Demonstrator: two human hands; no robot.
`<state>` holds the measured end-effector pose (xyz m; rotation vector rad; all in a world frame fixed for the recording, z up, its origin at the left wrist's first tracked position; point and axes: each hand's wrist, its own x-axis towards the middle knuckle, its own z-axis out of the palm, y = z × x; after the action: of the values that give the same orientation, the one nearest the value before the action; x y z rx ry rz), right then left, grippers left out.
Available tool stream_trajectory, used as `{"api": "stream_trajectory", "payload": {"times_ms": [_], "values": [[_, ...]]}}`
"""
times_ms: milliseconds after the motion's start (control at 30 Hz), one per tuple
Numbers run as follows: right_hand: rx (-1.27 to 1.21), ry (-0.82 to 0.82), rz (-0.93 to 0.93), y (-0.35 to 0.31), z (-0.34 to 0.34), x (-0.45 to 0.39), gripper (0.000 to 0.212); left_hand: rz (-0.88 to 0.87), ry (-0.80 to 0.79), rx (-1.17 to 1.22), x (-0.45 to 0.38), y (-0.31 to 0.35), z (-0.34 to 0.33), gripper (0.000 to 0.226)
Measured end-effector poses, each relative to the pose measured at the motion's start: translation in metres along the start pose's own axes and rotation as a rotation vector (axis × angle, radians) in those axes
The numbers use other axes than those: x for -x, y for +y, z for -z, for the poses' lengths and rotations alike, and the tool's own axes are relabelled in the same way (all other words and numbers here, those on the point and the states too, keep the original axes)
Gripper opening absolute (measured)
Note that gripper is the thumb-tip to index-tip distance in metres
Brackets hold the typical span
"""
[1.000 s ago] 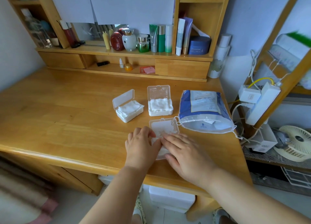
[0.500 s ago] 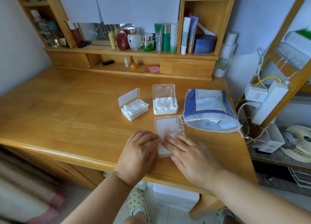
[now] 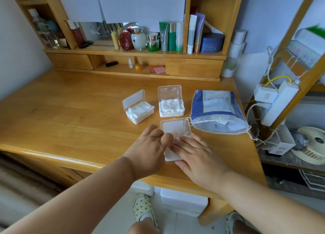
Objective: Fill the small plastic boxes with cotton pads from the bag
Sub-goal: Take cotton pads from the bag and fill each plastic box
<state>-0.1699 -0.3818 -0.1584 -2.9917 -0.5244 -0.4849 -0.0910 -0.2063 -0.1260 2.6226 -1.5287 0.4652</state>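
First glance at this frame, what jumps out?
Both hands at the desk's near edge: the right hand lies flat on the nearest box, the left hand with curled fingers at its left side. Behind it sit two open boxes full of pads, left box and middle box. To their right lies the blue bag.

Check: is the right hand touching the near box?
Touching. The head view shows the right hand lying flat on the pads in the near box, fingers pressing down.
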Motion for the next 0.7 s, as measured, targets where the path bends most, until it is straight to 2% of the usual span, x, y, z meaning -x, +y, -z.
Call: {"api": "stream_trajectory", "payload": {"times_ms": [100, 233, 367, 533, 700], "values": [[-0.028, -0.008, -0.015, 0.001, 0.0, -0.001, 0.044, 0.027, 0.004, 0.098, 0.008, 0.0, 0.0, 0.035], [-0.077, -0.095, -0.05, 0.001, 0.001, -0.001, 0.049, 0.074, -0.025, 0.318, 0.022, -0.005, 0.004, 0.037], [-0.123, -0.112, -0.063, 0.001, 0.001, 0.0, 0.049, 0.019, -0.138, 0.292, 0.026, -0.012, 0.007, 0.033], [-0.139, -0.117, -0.068, 0.002, -0.001, 0.001, 0.05, 0.038, -0.192, 0.232, 0.021, -0.01, 0.009, 0.041], [-0.151, -0.105, -0.065, 0.001, 0.0, 0.001, 0.05, 0.056, -0.25, 0.051, 0.021, 0.008, 0.006, 0.054]]}}
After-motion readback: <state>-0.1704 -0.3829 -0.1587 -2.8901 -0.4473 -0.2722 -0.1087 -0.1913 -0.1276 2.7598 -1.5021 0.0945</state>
